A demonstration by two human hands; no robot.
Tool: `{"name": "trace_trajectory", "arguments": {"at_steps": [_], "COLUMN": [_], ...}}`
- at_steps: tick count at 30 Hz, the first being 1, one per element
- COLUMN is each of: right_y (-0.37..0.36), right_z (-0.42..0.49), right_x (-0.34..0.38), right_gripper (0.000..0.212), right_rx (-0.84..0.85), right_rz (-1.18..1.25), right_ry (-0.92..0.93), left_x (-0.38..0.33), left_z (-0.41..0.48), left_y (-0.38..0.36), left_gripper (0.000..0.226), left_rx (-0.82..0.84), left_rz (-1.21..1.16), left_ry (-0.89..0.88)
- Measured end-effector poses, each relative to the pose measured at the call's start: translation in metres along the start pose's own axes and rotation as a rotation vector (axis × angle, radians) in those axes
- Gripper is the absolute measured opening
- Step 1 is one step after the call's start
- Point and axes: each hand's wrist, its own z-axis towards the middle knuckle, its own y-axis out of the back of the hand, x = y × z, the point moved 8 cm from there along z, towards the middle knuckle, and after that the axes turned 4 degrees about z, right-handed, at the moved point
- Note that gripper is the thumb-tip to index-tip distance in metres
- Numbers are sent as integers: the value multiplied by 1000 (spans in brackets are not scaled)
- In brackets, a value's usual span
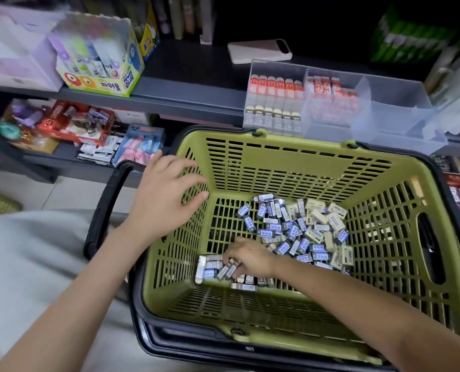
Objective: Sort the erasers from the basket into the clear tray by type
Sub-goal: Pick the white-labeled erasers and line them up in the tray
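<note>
Dark shelf (pixel 191 84) — clear tray (pixel 395 103), phone (pixel 259 51)

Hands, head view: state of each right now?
Left hand: open, fingers spread above the green plastic basket's rim, holding nothing.
Right hand: gripping small grey-sleeved rectangular erasers.

Right hand (pixel 246 257) on erasers (pixel 298 232) in green basket (pixel 277 167)

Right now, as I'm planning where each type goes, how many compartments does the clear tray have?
3, side by side in the clear tray: left compartment holds orange-topped erasers, middle compartment red-and-white ones, right compartment none visible. Its blurred right end may hide more.
</note>
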Motion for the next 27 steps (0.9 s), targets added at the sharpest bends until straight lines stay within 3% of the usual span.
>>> {"name": "trace_trajectory", "arguments": {"at_steps": [2, 4, 7, 9, 11, 13, 17, 19, 21, 23, 25, 27], "right_y": [22, 53, 100, 119, 130, 134, 131, 116, 93, 56, 17, -2], "right_z": [-9, -24, -44, -49, -51, -53, -60, -60, -61, -55, -52, -49], "right_x": [-6, -11, 4, 24, 42, 50, 46, 27, 4, -4, -5, -10], "right_gripper": [31, 27, 32, 31, 26, 19, 35, 40, 48, 60, 70, 78], "right_rx": [-131, -274, -435, -430, -404, -398, -293, -285, -242, -53, 129, 211], "right_rz": [205, 600, 1169, 1422, 1579, 1677, 1859, 1544, 733, 39, -266, -410], "right_ry": [-68, -162, -186, -112, -56, -36, 18, -72, -200, -101, 71, 168], "left_x": [-4, -6, -19, -37, -47, -50, -40, -27, -13, -5, -5, -10], "left_z": [0, 1, 6, 9, 13, 16, 17, 13, 9, 9, 9, 9], "left_y": [3, 2, -21, -39, -51, -61, -73, -77, -77, -78, -80, -83], "left_gripper": [18, 17, 34, 45, 41, 25, 12, 10, 6, 5, 8, 13], "left_rx": [-50, -51, 148, 282, 318, 298, 152, 42, -37, -40, 16, 92], "left_rz": [-56, -248, -681, -933, -1191, -1432, -1575, -1627, -1655, -1706, -1761, -1801], "left_ry": [12, 108, 304, 382, 485, 633, 884, 1057, 1192, 1222, 1214, 1205]}}
